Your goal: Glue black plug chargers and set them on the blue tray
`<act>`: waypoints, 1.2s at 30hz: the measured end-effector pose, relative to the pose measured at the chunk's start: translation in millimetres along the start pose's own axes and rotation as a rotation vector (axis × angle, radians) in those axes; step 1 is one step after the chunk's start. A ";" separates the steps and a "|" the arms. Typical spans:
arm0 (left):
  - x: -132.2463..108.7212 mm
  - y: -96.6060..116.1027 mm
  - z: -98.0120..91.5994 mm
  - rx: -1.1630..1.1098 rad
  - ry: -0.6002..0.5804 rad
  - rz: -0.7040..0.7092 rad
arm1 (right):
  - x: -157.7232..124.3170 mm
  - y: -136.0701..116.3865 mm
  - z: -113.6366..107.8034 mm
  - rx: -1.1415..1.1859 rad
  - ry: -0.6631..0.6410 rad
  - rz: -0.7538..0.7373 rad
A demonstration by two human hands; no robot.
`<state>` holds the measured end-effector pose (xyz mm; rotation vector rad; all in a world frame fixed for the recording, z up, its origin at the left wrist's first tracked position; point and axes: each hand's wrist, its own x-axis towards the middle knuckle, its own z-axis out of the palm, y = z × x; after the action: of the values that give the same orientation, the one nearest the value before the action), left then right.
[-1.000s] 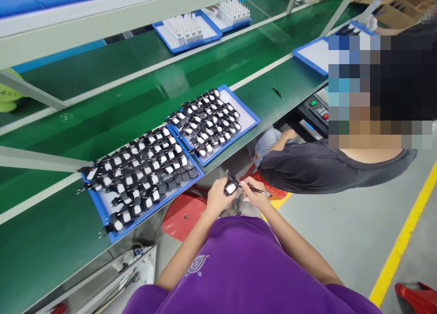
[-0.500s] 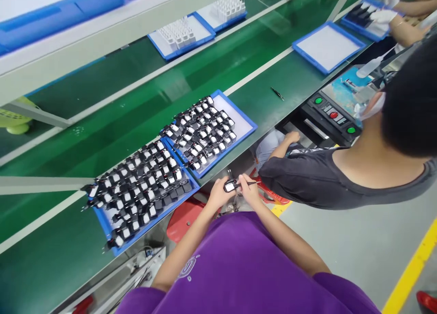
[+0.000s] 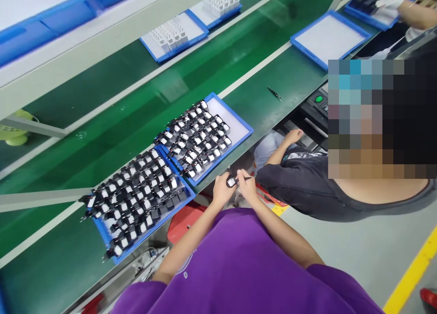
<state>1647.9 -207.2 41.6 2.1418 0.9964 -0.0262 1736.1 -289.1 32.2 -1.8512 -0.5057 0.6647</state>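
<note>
In front of my purple shirt, my left hand [image 3: 222, 189] is closed around a small black plug adapter [image 3: 231, 181] with a white block showing in it. My right hand [image 3: 246, 187] is beside it, fingers pinched on a slim dark tool [image 3: 251, 178] whose thin tip points right. Fingers partly cover both things; whether the tool touches the adapter I cannot tell. Ahead and left, a blue tray [image 3: 201, 180] carries rows of similar black-and-white adapters. A second blue tray [image 3: 118, 259], full of them, adjoins it on the left.
Black tweezers [image 3: 275, 93] lie on the green bench [image 3: 252, 105]. A blue tray with a white base [image 3: 329, 38] sits farther right. Trays of white parts [image 3: 169, 34] stand across the belt. A co-worker in a dark top [image 3: 300, 186] sits close on my right, near a machine with a green button [image 3: 319, 98].
The view has shifted slightly. Both my hands stay close together with the adapter and the tool. The co-worker's head and shoulders have moved a little lower in view.
</note>
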 end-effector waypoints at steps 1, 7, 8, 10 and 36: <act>0.3 0.7 0.5 0.003 0.004 -0.006 | 1.2 -0.3 -0.1 -0.012 -0.009 -0.008; -0.9 -2.6 4.6 -0.001 -0.002 -0.056 | 3.5 0.5 0.2 -0.064 -0.090 -0.035; -0.9 -4.4 5.2 -0.007 -0.004 -0.064 | 3.4 0.8 0.7 -0.072 -0.105 -0.040; -0.2 -8.2 6.0 -0.023 -0.007 -0.078 | 3.2 1.3 2.4 -0.086 -0.126 -0.048; -24.5 -30.6 -3.7 -0.154 -0.001 -0.014 | -19.6 -9.4 11.1 -0.132 -0.253 -0.153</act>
<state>1609.6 -208.2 32.7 1.9942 0.9813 0.0419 1713.7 -290.2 41.8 -1.8380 -0.8663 0.7817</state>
